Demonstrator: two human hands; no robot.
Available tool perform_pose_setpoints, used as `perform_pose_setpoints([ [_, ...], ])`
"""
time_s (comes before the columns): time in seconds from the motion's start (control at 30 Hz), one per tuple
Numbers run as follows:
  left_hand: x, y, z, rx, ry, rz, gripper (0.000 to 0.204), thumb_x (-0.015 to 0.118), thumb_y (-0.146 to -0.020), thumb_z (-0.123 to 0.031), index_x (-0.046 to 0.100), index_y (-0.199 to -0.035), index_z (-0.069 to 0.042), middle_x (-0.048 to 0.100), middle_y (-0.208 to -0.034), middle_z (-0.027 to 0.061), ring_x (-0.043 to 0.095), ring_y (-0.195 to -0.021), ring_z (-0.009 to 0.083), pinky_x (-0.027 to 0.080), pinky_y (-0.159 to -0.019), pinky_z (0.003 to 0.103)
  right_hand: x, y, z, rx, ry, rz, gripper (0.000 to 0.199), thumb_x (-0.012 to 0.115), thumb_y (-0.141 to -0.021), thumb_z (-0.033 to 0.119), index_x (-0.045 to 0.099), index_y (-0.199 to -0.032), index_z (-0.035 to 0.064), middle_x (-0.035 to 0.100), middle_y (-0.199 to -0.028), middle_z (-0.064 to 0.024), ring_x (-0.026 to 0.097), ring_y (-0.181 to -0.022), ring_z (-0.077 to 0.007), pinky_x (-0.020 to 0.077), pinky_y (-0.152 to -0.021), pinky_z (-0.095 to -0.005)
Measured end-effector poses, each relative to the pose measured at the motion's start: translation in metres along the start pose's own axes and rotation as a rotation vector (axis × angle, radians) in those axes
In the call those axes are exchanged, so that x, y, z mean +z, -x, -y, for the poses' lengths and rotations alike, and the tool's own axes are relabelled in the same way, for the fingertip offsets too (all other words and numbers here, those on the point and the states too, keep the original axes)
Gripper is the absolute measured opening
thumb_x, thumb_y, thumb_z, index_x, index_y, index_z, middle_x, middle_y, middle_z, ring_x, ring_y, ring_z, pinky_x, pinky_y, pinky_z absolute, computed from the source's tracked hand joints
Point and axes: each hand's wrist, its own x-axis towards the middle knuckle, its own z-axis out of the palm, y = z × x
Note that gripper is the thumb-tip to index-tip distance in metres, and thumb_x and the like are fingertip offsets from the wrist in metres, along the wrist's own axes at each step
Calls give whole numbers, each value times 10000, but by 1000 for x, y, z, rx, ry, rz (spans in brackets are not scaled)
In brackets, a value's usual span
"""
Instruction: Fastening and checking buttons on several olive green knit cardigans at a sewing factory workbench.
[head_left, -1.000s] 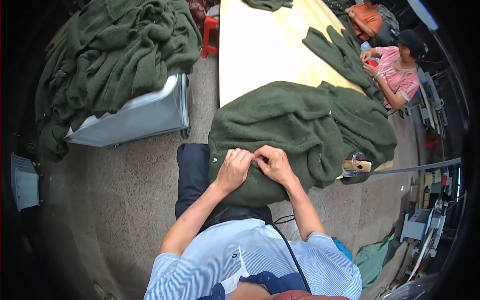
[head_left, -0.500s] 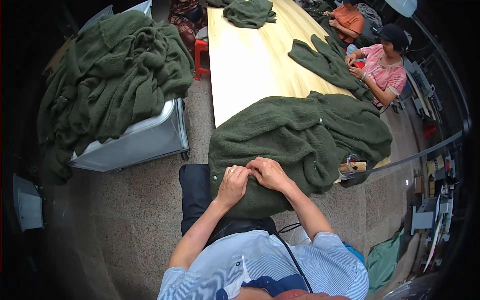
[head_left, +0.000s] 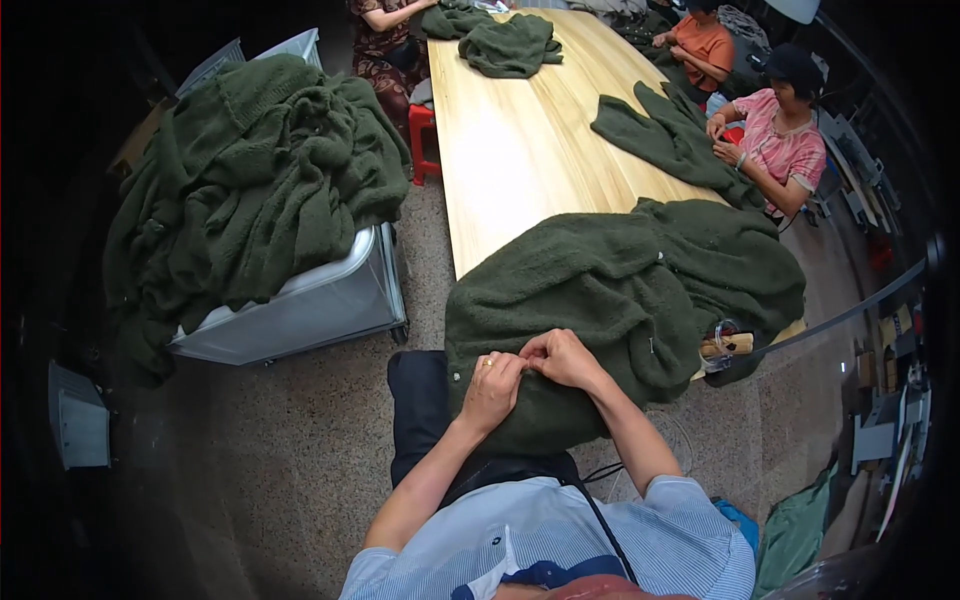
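Note:
A dark green knitted garment (head_left: 590,290) lies spread over the near end of the wooden table and hangs down onto my lap. My left hand (head_left: 492,390), with a ring on one finger, is closed in a pinch at the garment's near part. Right beside it, my right hand (head_left: 562,358) is pinched too, and the fingertips of both meet. Whatever tiny thing may be between the fingertips is too small to make out. A small pale button (head_left: 456,377) shows on the cloth left of my hands, and another pale spot (head_left: 660,256) shows farther up.
At left, a white wheeled bin (head_left: 290,320) is heaped with green garments (head_left: 260,180). The wooden table (head_left: 510,150) stretches away, with more garments on it. Co-workers sit along its far sides. A clear container with a wooden piece (head_left: 728,346) stands at the table's right corner.
The whole view has shifted, so everything sits slightly lower and farther right. My hands stay together on the same part of the garment. A far co-worker's arm now shows at the table.

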Motion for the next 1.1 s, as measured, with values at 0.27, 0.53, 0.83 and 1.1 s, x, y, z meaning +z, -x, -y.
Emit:
perform_pose_setpoints([
  [0.27, -7, 3, -3, 23, -3, 23, 185, 714, -984, -20, 718, -1169, -31, 715, -1078, 120, 690, -1030, 322, 520, -955, 454, -3, -7, -8, 12, -64, 80, 144, 806, -904, 63, 886, -1018, 27, 853, -896, -166, 821, -816, -241, 638, -811, -392],
  [0.53, -7, 0, 0, 40, 8, -20, 214, 769, -940, 22, 709, -1133, -48, 724, -1067, 117, 708, -1035, 322, 529, -934, 451, -5, -16, -32, 142, -520, 179, 200, 802, -946, -23, 855, -1135, -64, 845, -961, -92, 753, -821, -108, 604, -758, -264],
  [0.83, -3, 0, -2, 18, -21, -16, 276, 783, -924, 18, 717, -1184, -46, 724, -1136, 126, 708, -1079, 336, 543, -948, 452, -2, -11, -30, 172, -534, 151, 170, 799, -914, -28, 873, -1066, -47, 828, -886, -70, 715, -772, -93, 563, -725, -253],
  [1.1, 0, -5, -10, -29, -17, -43, 321, 798, -901, 22, 724, -1206, -47, 707, -1189, 132, 700, -1113, 352, 555, -962, 457, -1, -5, -26, 198, -665, 74, 164, 798, -929, -28, 863, -1078, -49, 815, -886, -66, 706, -758, -92, 557, -709, -245],
])
